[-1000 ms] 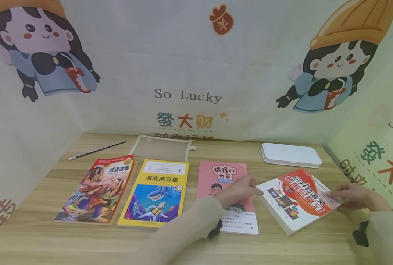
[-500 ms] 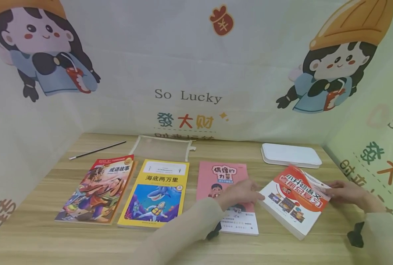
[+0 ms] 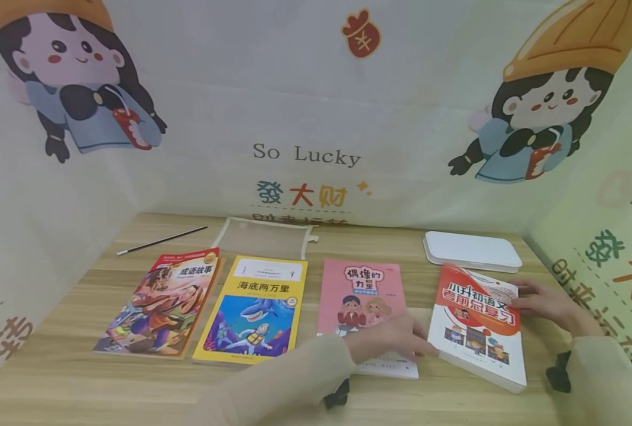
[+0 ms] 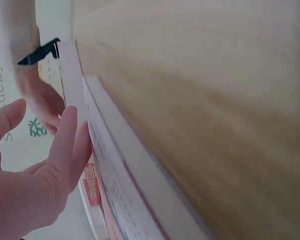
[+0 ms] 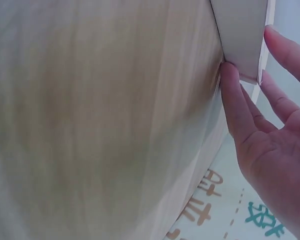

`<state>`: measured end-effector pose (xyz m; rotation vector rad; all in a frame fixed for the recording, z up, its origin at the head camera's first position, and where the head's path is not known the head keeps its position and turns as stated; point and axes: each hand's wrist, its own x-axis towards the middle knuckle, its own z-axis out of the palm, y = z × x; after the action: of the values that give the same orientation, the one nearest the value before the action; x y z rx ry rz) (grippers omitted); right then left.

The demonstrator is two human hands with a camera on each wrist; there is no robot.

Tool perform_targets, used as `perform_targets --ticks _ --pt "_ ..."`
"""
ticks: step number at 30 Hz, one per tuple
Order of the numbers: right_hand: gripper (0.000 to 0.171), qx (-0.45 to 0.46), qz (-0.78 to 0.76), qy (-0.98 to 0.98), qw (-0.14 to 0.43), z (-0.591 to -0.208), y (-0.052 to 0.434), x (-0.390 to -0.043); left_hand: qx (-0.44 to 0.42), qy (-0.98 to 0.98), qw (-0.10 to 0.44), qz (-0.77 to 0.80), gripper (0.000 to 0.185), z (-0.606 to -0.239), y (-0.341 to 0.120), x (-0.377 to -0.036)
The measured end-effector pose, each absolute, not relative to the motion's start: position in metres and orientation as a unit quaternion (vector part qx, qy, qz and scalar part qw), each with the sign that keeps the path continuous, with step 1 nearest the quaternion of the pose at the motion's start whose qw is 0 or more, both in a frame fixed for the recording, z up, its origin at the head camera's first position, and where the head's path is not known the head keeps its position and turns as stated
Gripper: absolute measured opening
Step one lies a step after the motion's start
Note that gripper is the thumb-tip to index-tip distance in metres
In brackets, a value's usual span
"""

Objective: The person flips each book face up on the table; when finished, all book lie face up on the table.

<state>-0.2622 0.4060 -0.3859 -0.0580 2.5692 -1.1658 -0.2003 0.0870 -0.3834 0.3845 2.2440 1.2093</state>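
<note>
A thick red and white book point(image 3: 477, 322) lies at the right of the table, slightly askew, its cover facing up. My right hand point(image 3: 552, 305) holds its right edge, thumb on the cover and other fingers along the side, as the right wrist view shows at the book's corner point(image 5: 242, 40). My left hand point(image 3: 392, 340) reaches over the pink book point(image 3: 347, 296), covering part of its lower half. Its nearly straight fingertips are at the thick book's left edge, while in the left wrist view the thumb point(image 4: 10, 117) stands apart.
Left of the pink book lie a yellow book point(image 3: 252, 307) and a red storybook point(image 3: 158, 302). Behind them are a thin black stick with a pale tip point(image 3: 161, 241) and a mesh pouch point(image 3: 265, 239). A white case point(image 3: 472, 249) lies behind the thick book, near the printed backdrop point(image 3: 305, 89).
The thick book has turned counterclockwise and now sits straighter. My right hand has shifted up and left with its edge; my left hand has moved slightly toward me along the other side.
</note>
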Motion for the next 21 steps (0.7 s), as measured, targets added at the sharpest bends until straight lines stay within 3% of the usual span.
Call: perform_targets --ticks 7,21 --pt "0.072 -0.048 -0.396 0.901 0.168 -0.383 0.391 -0.27 0.15 0.768 0.332 0.527 0.021 -0.388 0.089 -0.186" --pt "0.067 -0.076 -0.388 0.904 0.164 -0.378 0.376 -0.276 0.148 0.713 0.384 0.568 0.036 -0.392 0.089 -0.177"
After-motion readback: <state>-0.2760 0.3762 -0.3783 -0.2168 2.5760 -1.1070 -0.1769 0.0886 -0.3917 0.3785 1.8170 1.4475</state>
